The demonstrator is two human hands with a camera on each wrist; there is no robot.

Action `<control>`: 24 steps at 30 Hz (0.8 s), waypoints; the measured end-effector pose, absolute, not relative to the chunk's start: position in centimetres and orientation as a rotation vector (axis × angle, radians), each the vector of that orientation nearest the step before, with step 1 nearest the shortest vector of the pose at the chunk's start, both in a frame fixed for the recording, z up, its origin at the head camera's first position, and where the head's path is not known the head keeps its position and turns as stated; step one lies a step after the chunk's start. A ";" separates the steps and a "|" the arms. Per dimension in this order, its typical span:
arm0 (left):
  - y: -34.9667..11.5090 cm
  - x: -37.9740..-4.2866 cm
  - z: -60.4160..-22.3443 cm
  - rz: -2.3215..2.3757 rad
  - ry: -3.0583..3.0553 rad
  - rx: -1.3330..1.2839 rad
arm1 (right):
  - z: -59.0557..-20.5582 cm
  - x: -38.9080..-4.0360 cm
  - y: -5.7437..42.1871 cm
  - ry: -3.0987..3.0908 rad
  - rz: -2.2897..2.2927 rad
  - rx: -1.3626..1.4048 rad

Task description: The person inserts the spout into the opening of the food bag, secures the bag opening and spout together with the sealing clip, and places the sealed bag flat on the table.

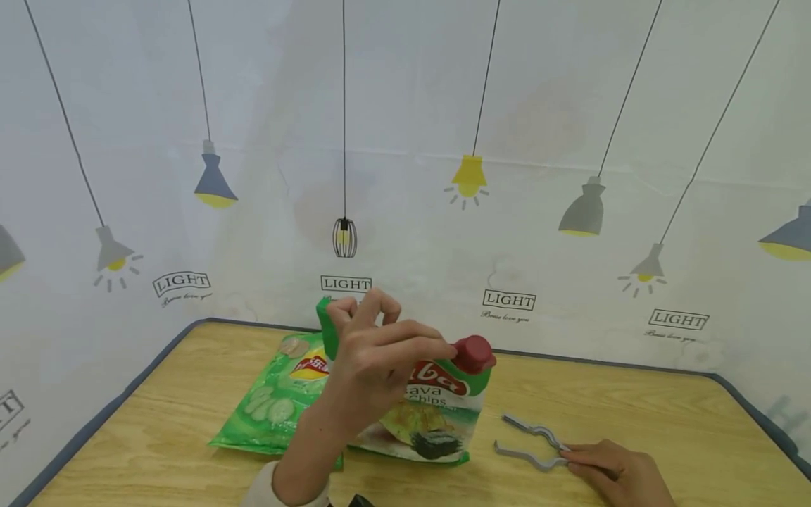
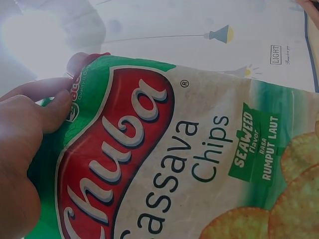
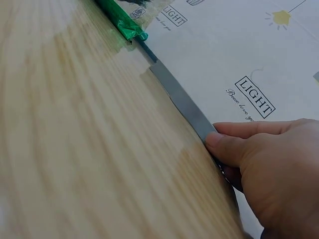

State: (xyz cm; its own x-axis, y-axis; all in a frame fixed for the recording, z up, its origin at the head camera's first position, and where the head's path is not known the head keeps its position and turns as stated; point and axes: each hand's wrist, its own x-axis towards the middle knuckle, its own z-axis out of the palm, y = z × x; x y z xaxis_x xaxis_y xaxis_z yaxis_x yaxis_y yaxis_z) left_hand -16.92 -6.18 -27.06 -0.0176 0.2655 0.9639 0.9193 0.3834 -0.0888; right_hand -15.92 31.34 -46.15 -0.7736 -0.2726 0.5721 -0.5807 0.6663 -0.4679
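A green, white and red bag of cassava chips (image 2: pixel 209 94) stands upright on the table. My left hand (image 1: pixel 374 359) pinches its top edge between thumb and fingers, beside a round red cap (image 1: pixel 474 353) on the bag's top right corner. To the right, my right hand (image 1: pixel 624 472) holds a pair of grey tongs (image 3: pixel 182 99) by the joined end, low over the table. The two arms of the tongs are spread and point toward the bag. In the head view, my left hand and forearm hide part of the bag.
A green potato chip bag (image 1: pixel 272 408) lies on the wooden table (image 1: pixel 165 422), left of and partly behind the cassava chip bag. A white backdrop (image 1: pixel 405 105) printed with hanging lamps rises behind the table's dark-edged border. A small black object (image 1: pixel 360 501) shows at the bottom edge.
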 end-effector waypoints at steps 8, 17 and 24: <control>-6.1 -16.9 -27.0 -0.731 -1.542 -1.084 | -46.2 -15.9 31.2 -2.381 0.873 0.654; -6.2 -16.9 -27.1 -0.733 -1.558 -1.095 | -45.0 -15.7 30.4 -2.421 0.902 0.481; -6.1 -17.0 -27.0 -0.729 -1.555 -1.090 | -42.2 -16.1 29.2 -2.299 0.901 0.637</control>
State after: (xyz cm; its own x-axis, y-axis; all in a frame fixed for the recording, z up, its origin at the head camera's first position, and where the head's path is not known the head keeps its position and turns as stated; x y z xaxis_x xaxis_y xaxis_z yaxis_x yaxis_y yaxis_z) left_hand -16.98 -6.12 -27.05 -0.0311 0.2719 0.9618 0.9131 0.3991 -0.0833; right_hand -16.15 29.25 -42.19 -0.7158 -0.2150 0.6644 -0.6093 0.6571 -0.4438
